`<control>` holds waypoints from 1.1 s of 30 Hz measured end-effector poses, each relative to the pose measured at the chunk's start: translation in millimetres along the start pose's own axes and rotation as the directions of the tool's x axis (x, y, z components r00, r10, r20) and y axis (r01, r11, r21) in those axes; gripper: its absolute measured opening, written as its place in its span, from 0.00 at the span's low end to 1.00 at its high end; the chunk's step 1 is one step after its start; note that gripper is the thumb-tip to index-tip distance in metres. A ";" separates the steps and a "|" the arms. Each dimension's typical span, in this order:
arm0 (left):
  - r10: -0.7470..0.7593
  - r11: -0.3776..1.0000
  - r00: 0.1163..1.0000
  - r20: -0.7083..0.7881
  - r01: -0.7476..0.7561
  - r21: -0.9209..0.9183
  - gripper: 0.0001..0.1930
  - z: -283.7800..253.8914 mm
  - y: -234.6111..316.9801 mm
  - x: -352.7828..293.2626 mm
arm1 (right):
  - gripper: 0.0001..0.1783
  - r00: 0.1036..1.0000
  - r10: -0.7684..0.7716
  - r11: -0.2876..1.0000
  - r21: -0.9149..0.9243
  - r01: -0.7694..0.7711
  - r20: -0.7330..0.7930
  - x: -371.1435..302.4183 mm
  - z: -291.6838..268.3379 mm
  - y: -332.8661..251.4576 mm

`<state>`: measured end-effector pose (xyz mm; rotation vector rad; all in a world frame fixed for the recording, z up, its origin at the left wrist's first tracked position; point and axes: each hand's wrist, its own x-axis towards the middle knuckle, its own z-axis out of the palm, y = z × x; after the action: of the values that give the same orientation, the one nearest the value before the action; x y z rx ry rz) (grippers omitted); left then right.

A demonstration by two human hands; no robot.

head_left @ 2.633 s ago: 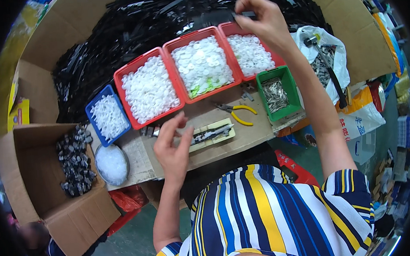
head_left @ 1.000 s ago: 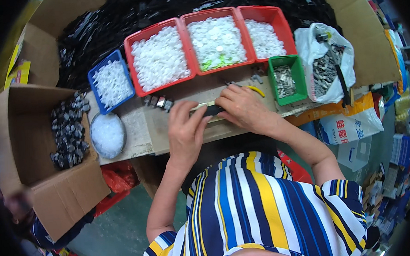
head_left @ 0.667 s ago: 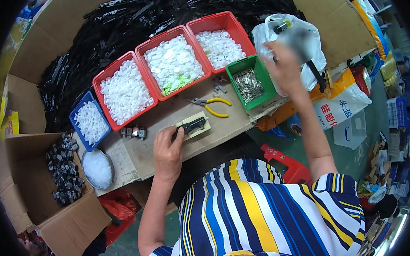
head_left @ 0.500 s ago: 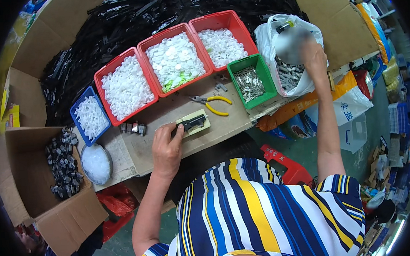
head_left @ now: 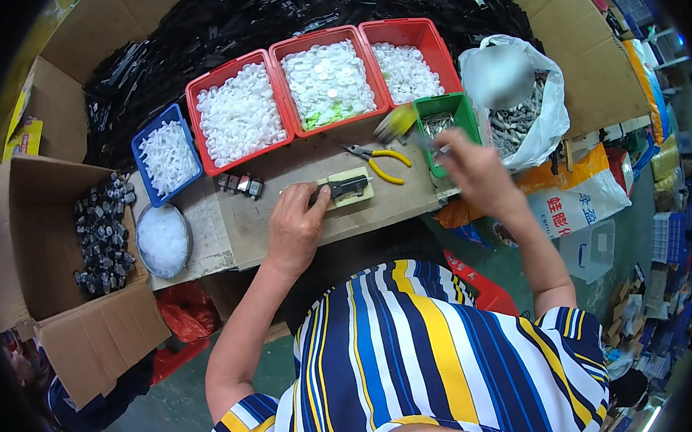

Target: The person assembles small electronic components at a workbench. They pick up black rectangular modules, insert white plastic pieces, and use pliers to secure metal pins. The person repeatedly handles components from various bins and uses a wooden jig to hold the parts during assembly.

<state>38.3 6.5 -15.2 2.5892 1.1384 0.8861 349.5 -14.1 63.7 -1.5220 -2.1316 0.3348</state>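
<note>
Bins (head_left: 238, 112): smooth, glossy plastic in red, blue and green, filled with matt white plastic parts (head_left: 328, 81). Counter (head_left: 296, 171): matt, worn cardboard-like surface. Pliers (head_left: 378, 158): grey metal with glossy yellow grips. Bag (head_left: 542, 117): thin, translucent plastic film. Box (head_left: 55, 257): rough brown cardboard.

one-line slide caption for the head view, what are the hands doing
Left hand steadies a black part on a pale block; right hand hovers blurred beside the green bin.
</note>
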 end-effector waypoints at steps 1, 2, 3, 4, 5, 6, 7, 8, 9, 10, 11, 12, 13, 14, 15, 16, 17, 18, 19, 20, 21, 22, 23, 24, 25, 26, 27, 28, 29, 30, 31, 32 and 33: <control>-0.002 1.000 1.000 -0.005 0.002 -0.007 0.15 0.6 0.1 0.0 | 0.16 0.992 -0.108 0.994 -0.025 0.110 0.058 -0.9 13.8 -8.4; 0.000 1.000 1.000 -0.009 0.000 -0.015 0.15 1.2 0.4 1.5 | 0.20 0.976 -0.193 0.978 -0.059 0.199 0.098 -5.5 31.1 -6.9; 0.002 1.000 1.000 -0.013 -0.002 -0.023 0.16 1.6 0.7 2.7 | 0.22 0.966 -0.181 0.970 -0.130 0.207 0.185 -9.2 39.1 -9.8; 0.004 1.000 1.000 -0.011 -0.004 -0.019 0.16 1.4 0.4 2.3 | 0.24 0.947 -0.168 0.954 -0.197 0.226 0.273 -8.8 42.9 -14.7; 0.005 1.000 1.000 -0.010 -0.006 -0.016 0.16 1.2 0.2 2.0 | 0.26 0.955 -0.184 0.945 -0.226 0.237 0.233 -6.7 39.6 -18.9; 0.008 1.000 1.000 -0.008 -0.008 -0.013 0.16 0.9 -0.2 1.9 | 0.27 0.961 -0.201 0.935 -0.254 0.247 0.192 -2.8 31.7 -24.9; 0.004 1.000 1.000 -0.010 -0.005 -0.012 0.16 0.7 -0.1 1.2 | 0.28 0.965 -0.213 0.927 -0.280 0.248 0.150 -0.7 25.4 -31.1; 0.001 1.000 1.000 -0.012 -0.001 -0.011 0.16 0.5 0.2 0.8 | 0.29 0.968 -0.243 0.940 -0.232 0.249 0.056 1.0 21.5 -35.9; -0.002 1.000 1.000 -0.013 0.002 -0.010 0.15 0.8 0.5 -0.1 | 0.30 0.963 -0.266 0.950 -0.182 0.254 -0.041 2.8 18.4 -40.1; 0.000 1.000 1.000 -0.014 0.000 -0.012 0.15 0.9 0.3 0.1 | 0.31 0.950 -0.277 0.956 -0.136 0.258 -0.143 2.5 16.4 -43.1; 0.002 1.000 1.000 -0.014 -0.002 -0.015 0.15 1.4 0.2 0.0 | 0.33 0.935 -0.309 0.946 -0.152 0.285 -0.172 -4.2 23.7 -37.7; 0.004 1.000 1.000 -0.015 -0.004 -0.016 0.15 1.9 0.5 0.0 | 0.33 0.958 -0.285 0.942 -0.195 0.272 -0.037 -10.3 33.1 -31.0; 0.010 1.000 1.000 -0.008 -0.010 -0.011 0.15 1.8 0.2 -0.1 | 0.32 0.964 -0.249 0.935 -0.237 0.265 0.096 -13.5 42.1 -27.1; 0.016 1.000 1.000 -0.001 -0.016 -0.005 0.15 1.8 0.1 -0.1 | 0.32 0.953 -0.204 0.923 -0.279 0.263 0.225 -15.9 46.1 -25.4; 0.022 1.000 1.000 0.006 -0.022 0.001 0.15 1.7 0.2 0.2 | 0.33 0.951 -0.202 0.918 -0.292 0.267 0.234 -18.9 43.3 -25.3; 0.017 1.000 1.000 -0.008 -0.017 0.010 0.15 2.2 -0.9 1.5 | 0.34 0.961 -0.237 0.930 -0.252 0.268 0.145 -11.4 37.7 -28.0; 0.019 1.000 1.000 -0.005 -0.019 0.008 0.15 1.6 -0.9 1.1 | 0.34 0.968 -0.245 0.946 -0.207 0.251 0.055 -9.1 31.8 -35.2; 0.020 1.000 1.000 -0.002 -0.020 0.007 0.15 1.2 -0.1 -0.9 | 0.35 0.969 -0.246 0.958 -0.161 0.237 -0.037 -9.1 29.8 -39.2; 0.028 1.000 1.000 -0.007 -0.028 0.011 0.15 0.7 -0.2 0.3 | 0.35 0.963 -0.234 0.970 -0.105 0.221 -0.130 -8.3 29.1 -38.7; 0.023 1.000 1.000 0.001 -0.023 0.014 0.15 0.7 -0.3 0.7 | 0.33 0.973 -0.233 0.958 -0.172 0.228 -0.008 -9.5 31.4 -35.4; 0.018 1.000 1.000 0.009 -0.018 0.017 0.15 0.7 -0.2 0.4 | 0.32 0.969 -0.220 0.941 -0.236 0.241 0.113 -12.5 37.4 -29.4; 0.012 1.000 1.000 0.014 -0.012 0.015 0.16 1.0 0.5 0.3 | 0.31 0.952 -0.194 0.918 -0.300 0.261 0.235 -15.2 43.0 -24.9; 0.021 0.999 1.000 0.023 -0.021 0.025 0.15 0.0 1.7 0.7 | 0.32 0.956 -0.182 0.923 -0.294 0.247 0.231 -15.2 48.4 -23.8; 0.029 0.999 0.999 0.031 -0.030 0.035 0.14 -1.6 3.1 1.3 | 0.32 0.962 -0.192 0.930 -0.275 0.242 0.194 -16.4 44.9 -24.0; 0.027 0.998 0.999 0.041 -0.029 0.047 0.14 -2.6 4.1 -0.1 | 0.33 0.965 -0.206 0.937 -0.251 0.242 0.162 -12.0 36.2 -32.5; 0.025 0.998 0.999 0.025 -0.027 0.063 0.14 -3.2 5.6 -0.7 | 0.34 0.967 -0.219 0.943 -0.226 0.244 0.129 -9.5 32.1 -37.3; 0.023 0.996 1.000 0.009 -0.024 0.081 0.15 -3.2 7.9 -0.8 | 0.33 0.970 -0.213 0.948 -0.217 0.235 0.119 -9.3 33.3 -37.6; 0.028 0.995 1.000 -0.009 -0.027 0.097 0.15 -2.7 10.0 0.6 | 0.33 0.973 -0.205 0.951 -0.214 0.224 0.106 -8.9 33.1 -37.9; 0.022 0.994 0.999 -0.026 -0.019 0.111 0.16 -0.7 13.4 -0.1 | 0.33 0.976 -0.198 0.954 -0.210 0.213 0.092 -8.3 33.0 -38.0; 0.017 0.992 0.999 -0.042 -0.012 0.125 0.16 2.4 18.4 -2.8 | 0.32 0.977 -0.157 0.957 -0.223 0.187 0.147 -8.4 35.4 -34.2; 0.010 0.990 0.998 -0.060 -0.001 0.138 0.17 6.0 22.9 -5.4 | 0.31 0.972 -0.116 0.957 -0.239 0.164 0.203 -6.2 38.3 -29.3; 0.020 0.992 0.998 -0.056 -0.013 0.126 0.18 8.6 26.6 -8.2 | 0.31 0.963 -0.075 0.956 -0.257 0.143 0.258 -2.8 39.6 -28.4; 0.031 0.993 0.998 -0.051 -0.025 0.114 0.19 11.0 30.0 -11.2 | 0.30 0.953 -0.082 0.939 -0.299 0.172 0.290 -1.0 31.8 -30.3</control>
<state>57.2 -21.5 -17.7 2.6933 1.2025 0.9270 308.5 -22.9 50.7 -1.5733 -2.5958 0.1627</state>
